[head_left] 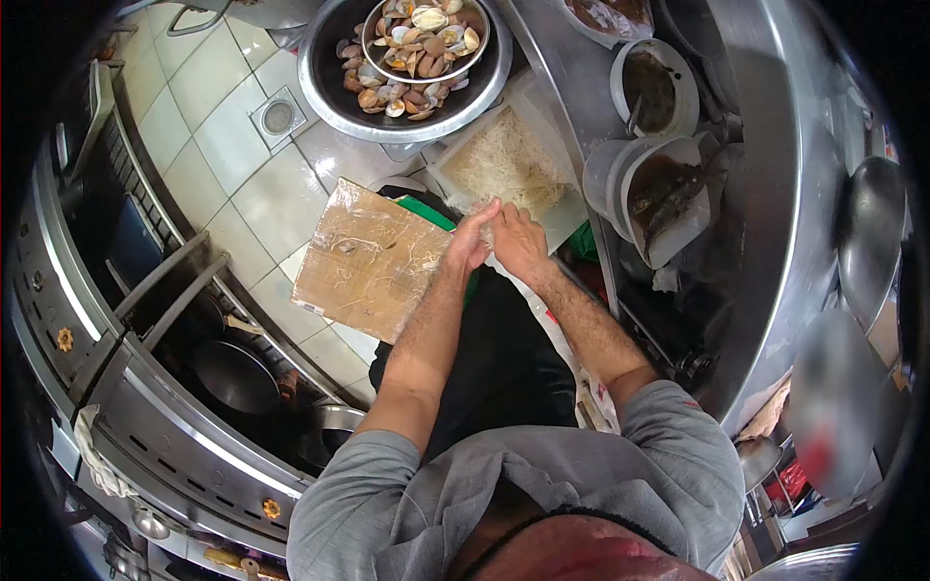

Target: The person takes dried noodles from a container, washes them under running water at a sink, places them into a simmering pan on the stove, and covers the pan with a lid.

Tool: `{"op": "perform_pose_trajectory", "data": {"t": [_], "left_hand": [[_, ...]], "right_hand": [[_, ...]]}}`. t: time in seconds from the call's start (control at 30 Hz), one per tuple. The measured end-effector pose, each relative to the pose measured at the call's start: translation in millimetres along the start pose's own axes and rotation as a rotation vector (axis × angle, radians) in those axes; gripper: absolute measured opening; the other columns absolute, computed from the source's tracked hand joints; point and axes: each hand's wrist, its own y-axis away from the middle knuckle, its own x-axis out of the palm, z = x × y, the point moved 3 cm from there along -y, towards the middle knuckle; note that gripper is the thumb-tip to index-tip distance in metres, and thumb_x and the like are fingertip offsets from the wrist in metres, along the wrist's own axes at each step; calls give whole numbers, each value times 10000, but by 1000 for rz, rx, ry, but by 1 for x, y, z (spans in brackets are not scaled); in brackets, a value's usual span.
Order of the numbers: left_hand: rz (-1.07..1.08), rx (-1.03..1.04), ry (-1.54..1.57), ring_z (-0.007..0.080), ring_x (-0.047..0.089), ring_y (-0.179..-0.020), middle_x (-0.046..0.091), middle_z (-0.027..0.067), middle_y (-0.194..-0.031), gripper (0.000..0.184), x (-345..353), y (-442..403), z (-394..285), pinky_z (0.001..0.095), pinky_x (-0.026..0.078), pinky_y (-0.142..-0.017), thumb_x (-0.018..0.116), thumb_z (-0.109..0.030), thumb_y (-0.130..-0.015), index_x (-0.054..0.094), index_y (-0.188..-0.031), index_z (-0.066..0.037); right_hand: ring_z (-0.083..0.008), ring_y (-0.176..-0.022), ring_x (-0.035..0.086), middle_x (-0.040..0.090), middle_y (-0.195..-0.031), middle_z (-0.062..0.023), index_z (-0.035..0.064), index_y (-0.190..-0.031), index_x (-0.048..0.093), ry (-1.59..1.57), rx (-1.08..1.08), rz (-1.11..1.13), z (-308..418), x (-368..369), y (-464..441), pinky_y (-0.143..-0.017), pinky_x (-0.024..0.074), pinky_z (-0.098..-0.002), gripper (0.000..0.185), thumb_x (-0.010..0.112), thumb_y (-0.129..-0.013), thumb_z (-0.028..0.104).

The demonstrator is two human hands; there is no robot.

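Note:
My left hand (473, 240) and my right hand (519, 238) meet at the centre, above my lap, with fingers closed. Between them shows a small pale, translucent bit whose kind I cannot make out. Just beyond the hands, a translucent plastic bin (557, 232) holds a mass of pale, thin shreds (509, 160). To the left of my left wrist lies a flat piece of cardboard (368, 257) covered in clear plastic film. My left forearm overlaps its right edge. Part of a green object (422, 209) shows behind the cardboard.
A large metal basin (315, 92) with clams stands ahead, a smaller steel bowl (373, 53) of clams inside it. Right, a steel counter (775, 194) carries white tubs (630, 179) with dark contents. Left runs a stove (184, 426) with a dark wok (232, 376). The floor is tiled.

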Motion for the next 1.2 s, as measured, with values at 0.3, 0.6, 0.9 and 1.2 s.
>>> {"op": "perform_pose_trajectory", "data": {"t": [0.3,0.6,0.9,1.2], "left_hand": [[12,-64,-106,238,593,-912,575,119,-1019,457,-24,-12,-16,350,515,-769,654,-63,-737,481,-1157,-24],[78,69,-74,255,585,-941,569,125,-1056,489,-24,21,-19,383,500,-814,614,61,-722,461,-1180,-14],[-83,39,-106,238,581,-921,553,117,-1044,554,-39,51,-15,383,501,-813,615,58,-727,417,-1238,-26],[-57,59,-114,213,586,-905,576,104,-1018,503,-44,49,-12,369,501,-805,624,68,-722,456,-1191,-6]], "right_hand": [[-310,-1022,495,497,-1101,-178,26,-1199,486,-396,-184,7,-4,-23,20,-873,408,-377,468,624,-757,93],[-274,-786,602,645,-869,-121,15,-984,621,-557,355,-306,-111,66,-45,-733,466,-350,259,627,-766,156],[-321,-1281,311,298,-1392,-207,6,-1350,286,-759,799,-316,-101,99,-181,-1028,318,-382,797,696,-704,228],[-265,-947,584,620,-1012,-170,-4,-1174,487,-965,789,-352,-147,179,-198,-848,435,-325,512,685,-725,140]]}}
